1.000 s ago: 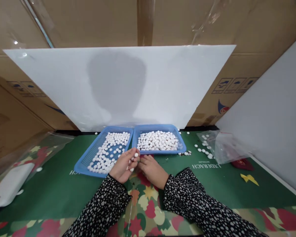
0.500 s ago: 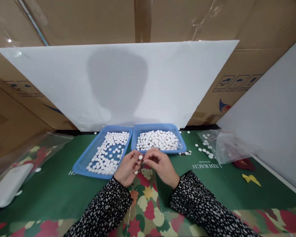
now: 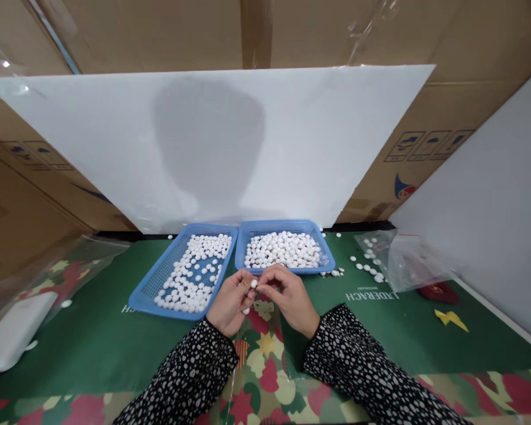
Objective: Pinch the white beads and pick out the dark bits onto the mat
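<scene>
Between the thumb and fingers of my left hand point(image 3: 230, 301) is a small white round piece point(image 3: 253, 284). Another white piece point(image 3: 246, 311) shows lower down against the same hand's curled fingers. My right hand point(image 3: 289, 298) is closed in a pinch, its fingertips right beside the held piece; whatever lies between them is too small to tell. Behind my left hand, a blue mesh basket point(image 3: 142, 295) carries a loose layer of white pieces point(image 3: 190, 298). A second blue basket point(image 3: 330, 260) behind my right hand holds a thicker heap of them point(image 3: 283, 249).
Loose white pieces point(image 3: 366, 268) lie on the green covering point(image 3: 336, 342) near a clear plastic bag point(image 3: 409, 262). Yellow scraps point(image 3: 451, 320) are at right, a white-handled item point(image 3: 15, 333) at left. A white board point(image 3: 292, 147) and cardboard point(image 3: 194, 35) stand behind.
The view has shifted slightly. Both hands stay together in front of the baskets, and the right fingertips are a little closer to the held white piece.
</scene>
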`<state>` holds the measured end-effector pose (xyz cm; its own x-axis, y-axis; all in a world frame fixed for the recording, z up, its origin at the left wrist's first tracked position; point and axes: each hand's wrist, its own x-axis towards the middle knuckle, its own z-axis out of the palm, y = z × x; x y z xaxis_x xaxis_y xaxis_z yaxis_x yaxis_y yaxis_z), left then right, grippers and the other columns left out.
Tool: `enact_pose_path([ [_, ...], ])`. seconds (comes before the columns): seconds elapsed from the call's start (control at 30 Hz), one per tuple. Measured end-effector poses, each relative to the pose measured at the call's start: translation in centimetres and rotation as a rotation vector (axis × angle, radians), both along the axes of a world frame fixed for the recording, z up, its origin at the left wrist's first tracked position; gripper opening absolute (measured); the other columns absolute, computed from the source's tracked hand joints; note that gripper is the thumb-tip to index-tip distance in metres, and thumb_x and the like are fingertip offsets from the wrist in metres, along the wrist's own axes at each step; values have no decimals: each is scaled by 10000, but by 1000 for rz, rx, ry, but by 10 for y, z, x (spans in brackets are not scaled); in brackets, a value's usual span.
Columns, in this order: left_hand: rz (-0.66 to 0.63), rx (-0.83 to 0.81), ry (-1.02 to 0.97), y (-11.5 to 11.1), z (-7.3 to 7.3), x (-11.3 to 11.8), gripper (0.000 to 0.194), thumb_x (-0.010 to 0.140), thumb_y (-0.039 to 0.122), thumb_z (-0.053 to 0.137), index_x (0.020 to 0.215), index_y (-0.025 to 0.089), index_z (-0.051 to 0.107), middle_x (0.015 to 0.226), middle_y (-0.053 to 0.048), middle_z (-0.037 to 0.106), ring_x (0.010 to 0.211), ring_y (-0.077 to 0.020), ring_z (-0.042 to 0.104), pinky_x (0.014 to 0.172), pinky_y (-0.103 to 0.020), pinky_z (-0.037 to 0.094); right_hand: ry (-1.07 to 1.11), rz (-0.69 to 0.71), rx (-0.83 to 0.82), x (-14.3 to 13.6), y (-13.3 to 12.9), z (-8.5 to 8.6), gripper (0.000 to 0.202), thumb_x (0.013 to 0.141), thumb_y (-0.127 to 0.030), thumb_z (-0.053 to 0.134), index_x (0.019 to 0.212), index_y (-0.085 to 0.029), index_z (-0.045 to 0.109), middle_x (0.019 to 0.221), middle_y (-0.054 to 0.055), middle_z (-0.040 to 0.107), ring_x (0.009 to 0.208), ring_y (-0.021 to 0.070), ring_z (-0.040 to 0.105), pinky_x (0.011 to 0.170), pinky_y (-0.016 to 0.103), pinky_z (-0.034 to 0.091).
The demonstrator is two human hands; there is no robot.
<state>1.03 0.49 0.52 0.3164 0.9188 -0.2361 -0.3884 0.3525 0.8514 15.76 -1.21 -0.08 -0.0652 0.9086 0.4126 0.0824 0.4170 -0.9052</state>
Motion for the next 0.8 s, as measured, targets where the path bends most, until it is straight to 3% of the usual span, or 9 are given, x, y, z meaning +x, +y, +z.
enact_pose_path([
  [0.2, -15, 33, 52, -2, -1, 0, 419, 731, 461, 781, 707, 173, 478, 504, 68, 473, 367, -16, 243, 346, -134, 156, 109, 25, -149, 0, 0, -7, 119, 823, -257, 717, 815, -191, 618, 721, -16, 606, 624, 138, 558, 580, 244, 463],
  [0.43, 2, 49, 83, -4, -3, 2, 445, 718, 486, 784, 701, 181, 460, 488, 71, 470, 370, -21, 239, 344, -126, 163, -12, 1, 16, 4, 0, -4, 127, 850, -235, 701, 970, -231, 743, 849, 31, 665, 776, 178, 625, 705, 307, 515],
  [0.67, 43, 92, 94, -3, 2, 2, 489, 718, 564, 751, 685, 185, 443, 472, 73, 461, 366, -24, 267, 347, -123, 183, -1, 114, -19, 8, 4, 1, 198, 870, -214, 680, 1044, -273, 753, 875, 34, 635, 800, 182, 619, 691, 315, 526],
  [0.8, 60, 120, 124, -4, 5, 2, 478, 690, 545, 781, 705, 193, 458, 458, 74, 479, 360, -35, 302, 348, -120, 206, -37, 87, 32, 8, 2, 2, 199, 864, -209, 690, 1036, -286, 755, 886, 29, 629, 807, 180, 610, 715, 331, 516],
])
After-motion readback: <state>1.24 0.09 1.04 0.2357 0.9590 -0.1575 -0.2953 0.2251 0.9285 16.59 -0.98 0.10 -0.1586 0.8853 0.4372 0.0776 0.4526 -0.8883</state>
